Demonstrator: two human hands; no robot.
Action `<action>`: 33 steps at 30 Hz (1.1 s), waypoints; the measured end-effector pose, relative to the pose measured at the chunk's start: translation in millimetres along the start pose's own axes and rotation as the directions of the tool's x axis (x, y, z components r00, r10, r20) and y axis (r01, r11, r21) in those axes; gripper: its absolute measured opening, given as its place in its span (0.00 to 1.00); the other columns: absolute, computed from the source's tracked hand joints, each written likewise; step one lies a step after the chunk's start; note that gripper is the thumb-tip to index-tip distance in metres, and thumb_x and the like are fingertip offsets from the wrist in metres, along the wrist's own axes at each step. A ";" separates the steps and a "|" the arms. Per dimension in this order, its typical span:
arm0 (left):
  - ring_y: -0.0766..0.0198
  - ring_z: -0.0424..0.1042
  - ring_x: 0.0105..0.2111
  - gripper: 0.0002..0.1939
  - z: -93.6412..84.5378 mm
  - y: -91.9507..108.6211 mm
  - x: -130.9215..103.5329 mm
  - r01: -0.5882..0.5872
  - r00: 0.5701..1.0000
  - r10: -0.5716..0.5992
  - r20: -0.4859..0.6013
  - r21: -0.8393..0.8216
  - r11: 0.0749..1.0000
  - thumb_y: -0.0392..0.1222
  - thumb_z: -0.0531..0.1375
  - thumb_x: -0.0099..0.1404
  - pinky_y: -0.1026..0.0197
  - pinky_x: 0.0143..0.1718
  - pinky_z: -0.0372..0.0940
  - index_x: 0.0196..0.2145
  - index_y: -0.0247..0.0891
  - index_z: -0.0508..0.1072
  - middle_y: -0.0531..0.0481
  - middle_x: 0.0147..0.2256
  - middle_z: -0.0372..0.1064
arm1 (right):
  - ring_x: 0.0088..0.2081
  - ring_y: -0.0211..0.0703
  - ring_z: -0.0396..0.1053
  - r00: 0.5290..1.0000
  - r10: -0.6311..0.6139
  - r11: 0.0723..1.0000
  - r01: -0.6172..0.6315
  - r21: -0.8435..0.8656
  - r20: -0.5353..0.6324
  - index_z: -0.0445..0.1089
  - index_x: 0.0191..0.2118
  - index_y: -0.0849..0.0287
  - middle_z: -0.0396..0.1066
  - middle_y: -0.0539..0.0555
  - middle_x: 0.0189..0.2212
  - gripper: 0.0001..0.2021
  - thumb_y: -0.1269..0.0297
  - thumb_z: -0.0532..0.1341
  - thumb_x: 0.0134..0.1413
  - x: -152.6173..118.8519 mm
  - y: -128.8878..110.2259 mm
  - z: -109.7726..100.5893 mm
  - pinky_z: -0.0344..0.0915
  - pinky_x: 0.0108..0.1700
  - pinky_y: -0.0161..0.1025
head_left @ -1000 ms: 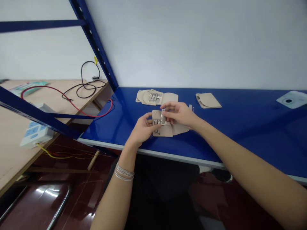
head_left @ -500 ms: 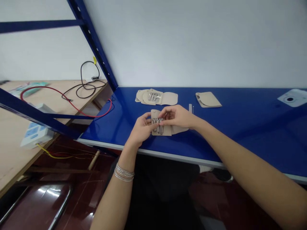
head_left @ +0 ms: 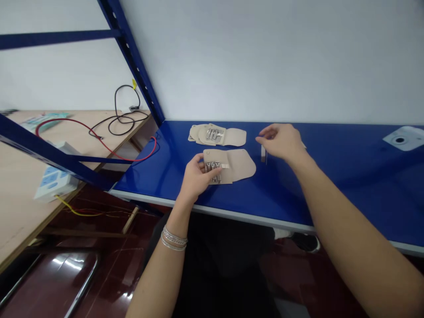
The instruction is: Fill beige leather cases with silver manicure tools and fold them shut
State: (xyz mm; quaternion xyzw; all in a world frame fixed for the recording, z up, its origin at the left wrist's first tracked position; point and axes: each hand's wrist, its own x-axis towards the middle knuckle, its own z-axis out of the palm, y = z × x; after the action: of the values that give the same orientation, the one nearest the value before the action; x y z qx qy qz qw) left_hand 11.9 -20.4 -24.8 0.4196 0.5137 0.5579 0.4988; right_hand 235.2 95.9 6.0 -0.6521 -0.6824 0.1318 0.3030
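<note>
My left hand (head_left: 197, 179) is closed on the left side of an unfolded beige manicure case (head_left: 243, 163), its thumb across the front. Several silver nail clippers (head_left: 213, 166) sit in the case beneath a pale strap, partly covered by my thumb. My right hand (head_left: 281, 140) hovers over the blue table with curved fingers, thumb and forefinger slightly apart, and no object shows between them. Just below those fingers are a small flat metal file (head_left: 263, 154) and a thin metal pick (head_left: 266, 160), their upper ends hidden by the hand.
Several overlapping beige cases (head_left: 217, 134), the top one unfolded with metal tools, lie near the wall. Another beige case's corner (head_left: 304, 145) peeks out behind my right hand. A white object with a dark round centre (head_left: 402, 138) is far right. A blue metal post (head_left: 139, 70) rises at left.
My right hand has left the clippers in the case and moved right, over the file and pick. My left hand still holds the case, whose right flap is now uncovered.
</note>
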 end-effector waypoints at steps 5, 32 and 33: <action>0.58 0.78 0.36 0.27 -1.2 -1.2 0.5 -0.020 0.998 0.020 -0.060 0.005 1.000 0.38 0.72 0.47 0.57 0.37 0.73 0.44 0.34 0.68 0.44 0.37 0.77 | 0.45 0.53 0.73 0.989 0.099 0.986 -0.083 -0.142 0.114 0.74 0.39 0.60 0.77 0.59 0.41 0.12 0.68 0.67 0.43 4.7 11.3 -1.7 0.68 0.49 0.46; 0.56 0.78 0.38 0.28 -3.1 -3.8 1.7 -0.032 0.999 0.033 -0.025 0.040 0.999 0.42 0.72 0.48 0.56 0.38 0.73 0.46 0.36 0.69 0.42 0.40 0.77 | 0.32 0.40 0.73 0.903 -0.085 0.996 0.061 0.070 0.421 0.76 0.42 0.61 0.77 0.54 0.37 0.17 0.71 0.68 0.42 5.2 5.4 6.3 0.68 0.33 0.33; 0.56 0.78 0.38 0.28 -3.1 -3.9 1.8 -0.032 0.999 0.033 -0.023 0.036 0.999 0.41 0.72 0.48 0.56 0.38 0.73 0.46 0.35 0.69 0.42 0.40 0.77 | 0.32 0.40 0.72 0.913 -0.083 0.996 0.070 0.046 0.401 0.76 0.41 0.61 0.77 0.54 0.37 0.15 0.69 0.68 0.43 5.1 4.8 4.6 0.67 0.33 0.33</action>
State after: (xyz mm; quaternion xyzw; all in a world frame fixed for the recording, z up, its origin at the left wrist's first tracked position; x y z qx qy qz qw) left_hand 9.1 -19.2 -29.2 0.4302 0.5226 0.5616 0.4758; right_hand 236.6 102.3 0.9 -0.5792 -0.7528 0.2616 0.1713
